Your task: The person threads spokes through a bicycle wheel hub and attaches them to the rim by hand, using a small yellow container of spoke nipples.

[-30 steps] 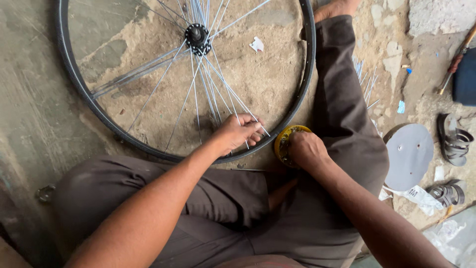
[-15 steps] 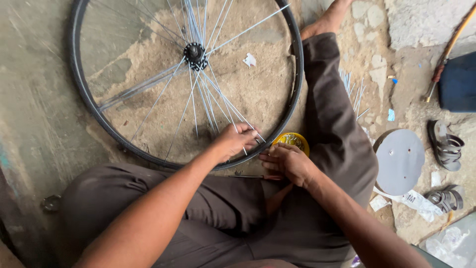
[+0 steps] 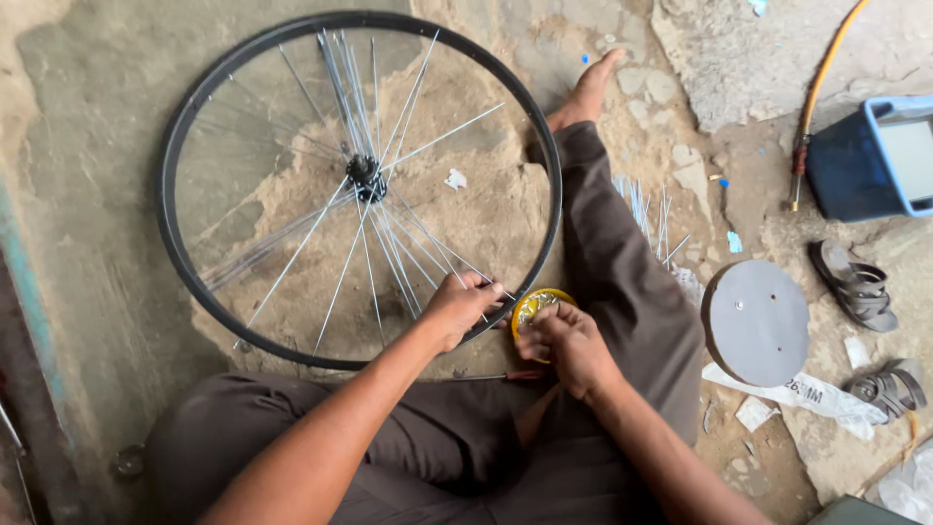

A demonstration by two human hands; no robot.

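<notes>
— Black rubber-rimmed bicycle wheel with thin steel spokes (image 3: pixel 292 243): where?
— Flat on the dirt floor. The left hand (image 3: pixel 457 309) pinches a spoke at its near rim.
— The right hand (image 3: pixel 569 342)?
— Just beside that rim, fingertips pressed together in the small round yellow dish (image 3: pixel 533 303).

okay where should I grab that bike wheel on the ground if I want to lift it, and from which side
Grip the rim on its far left arc, coming from the left, probably. The wheel lies flat, its spokes look thin and loose, and the near right arc is crowded by both hands and the yellow dish.
</notes>
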